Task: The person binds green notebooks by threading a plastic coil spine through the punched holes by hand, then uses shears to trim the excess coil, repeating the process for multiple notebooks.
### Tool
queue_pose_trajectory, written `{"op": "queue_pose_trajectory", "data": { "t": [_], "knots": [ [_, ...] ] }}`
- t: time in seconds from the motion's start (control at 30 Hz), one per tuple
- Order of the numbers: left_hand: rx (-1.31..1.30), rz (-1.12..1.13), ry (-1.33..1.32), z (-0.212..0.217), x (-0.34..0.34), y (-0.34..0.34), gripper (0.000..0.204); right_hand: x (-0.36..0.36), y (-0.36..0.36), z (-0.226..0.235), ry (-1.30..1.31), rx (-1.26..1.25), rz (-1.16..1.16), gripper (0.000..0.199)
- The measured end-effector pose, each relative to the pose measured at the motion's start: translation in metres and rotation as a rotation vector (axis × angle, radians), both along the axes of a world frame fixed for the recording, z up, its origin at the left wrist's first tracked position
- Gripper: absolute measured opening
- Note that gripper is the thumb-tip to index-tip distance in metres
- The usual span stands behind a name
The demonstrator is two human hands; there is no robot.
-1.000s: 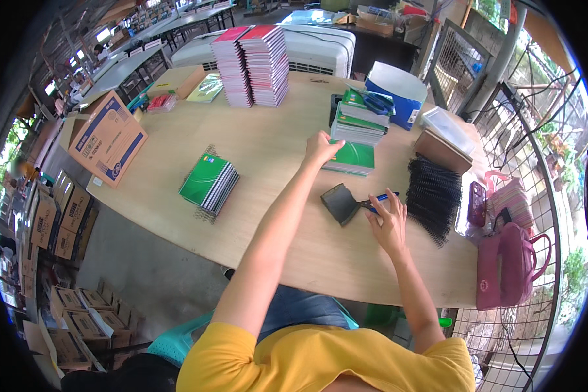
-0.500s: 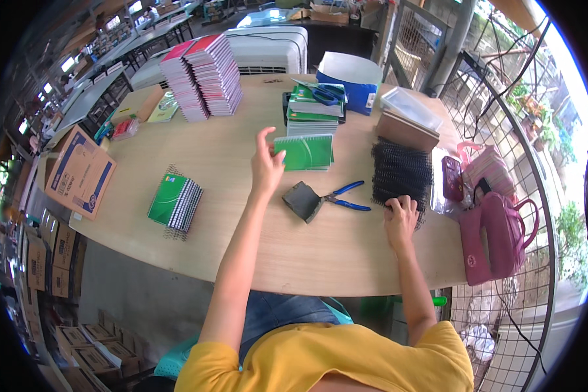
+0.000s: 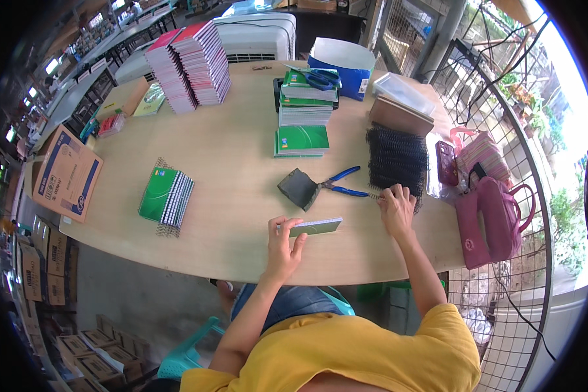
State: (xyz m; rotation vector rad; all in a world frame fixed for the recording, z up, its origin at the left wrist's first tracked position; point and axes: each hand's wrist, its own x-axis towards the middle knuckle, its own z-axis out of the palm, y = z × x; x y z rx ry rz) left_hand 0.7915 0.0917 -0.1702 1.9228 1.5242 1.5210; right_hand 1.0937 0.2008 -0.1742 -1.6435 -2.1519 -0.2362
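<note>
Near the front edge, my left hand (image 3: 283, 251) grips a small green notebook (image 3: 317, 227) between thumb and fingers, tilted so its white page edge faces up. My right hand (image 3: 396, 210) is closed at the near end of a pile of black spiral binding coils (image 3: 397, 160). A thin coil (image 3: 374, 196) pokes out from its fingertips toward the left. Between the hands, farther back, lie blue-handled pliers (image 3: 342, 181), their jaws at a dark grey block (image 3: 299, 189). Behind that is a stack of green notebooks (image 3: 302, 140). Green notebooks with coils through them (image 3: 166, 196) rest at the left.
Tall stacks of red-covered notebooks (image 3: 199, 62) stand at the back left. Scissors (image 3: 320, 79) lie on the rear green stack, beside a blue-and-white container (image 3: 342, 67). A pink bag (image 3: 496, 222) sits at the right edge, a cardboard box (image 3: 67, 173) at the left.
My left hand has come from the green stack toward the front edge, bringing a notebook with it. My right hand stays at the coil pile, where a coil now sticks out from its fingers.
</note>
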Motion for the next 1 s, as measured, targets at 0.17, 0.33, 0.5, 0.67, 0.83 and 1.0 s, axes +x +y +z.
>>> {"op": "queue_pose_trajectory", "data": {
  "t": [0.17, 0.33, 0.5, 0.67, 0.83, 1.0],
  "knots": [
    [-0.016, 0.045, -0.101, -0.017, 0.011, 0.004, 0.026, 0.010, 0.009, 0.017, 0.020, 0.099, 0.199, 0.018],
    [-0.017, 0.025, -0.143, -0.013, 0.011, 0.008, 0.027, -0.006, -0.005, 0.062, 0.296, -0.118, 0.479, 0.023],
    [0.014, 0.041, -0.125, -0.018, 0.011, 0.011, 0.026, -0.044, -0.028, 0.056, 0.583, -0.410, 0.543, 0.020],
    [-0.005, 0.062, -0.096, -0.017, 0.012, 0.010, 0.027, -0.050, -0.032, 0.054, 0.654, -0.523, 0.569, 0.019],
    [0.029, 0.079, -0.084, -0.018, 0.011, 0.011, 0.027, -0.053, -0.031, 0.054, 0.665, -0.482, 0.697, 0.013],
    [0.031, 0.099, -0.078, -0.014, 0.014, 0.010, 0.027, -0.049, -0.030, 0.051, 0.472, -0.431, 0.709, 0.012]
  ]
}}
